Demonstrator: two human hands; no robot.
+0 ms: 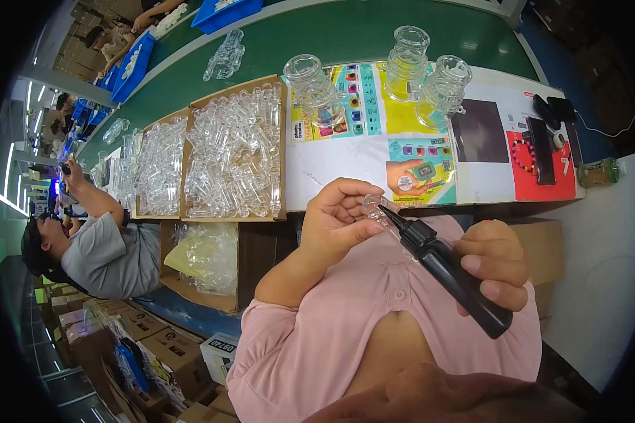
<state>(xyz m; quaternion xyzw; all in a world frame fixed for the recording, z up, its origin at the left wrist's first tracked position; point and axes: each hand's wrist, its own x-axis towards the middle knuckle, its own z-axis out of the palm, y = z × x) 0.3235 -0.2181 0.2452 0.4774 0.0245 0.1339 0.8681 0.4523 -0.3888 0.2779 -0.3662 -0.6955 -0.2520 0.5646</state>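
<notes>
My left hand [337,220] is closed, pinching a small clear plastic piece with a rounded end [372,202] between thumb and fingers. In my right hand [497,261] is a black squeeze bottle [453,271], tilted so that its narrow tip points up and left. That tip lies against or just in front of the clear piece; I cannot tell whether they touch. Both hands are held above my lap, at the table's near edge. Beyond them, three clear ribbed plastic vessels [315,92] stand on the table.
Left of my hands, a cardboard tray [283,151] holds many clear plastic pieces. Colourful printed sheets [420,151] cover part of the table. A phone [541,151] and a beaded bracelet [521,156] lie at the right. Another person [109,250] works at the left.
</notes>
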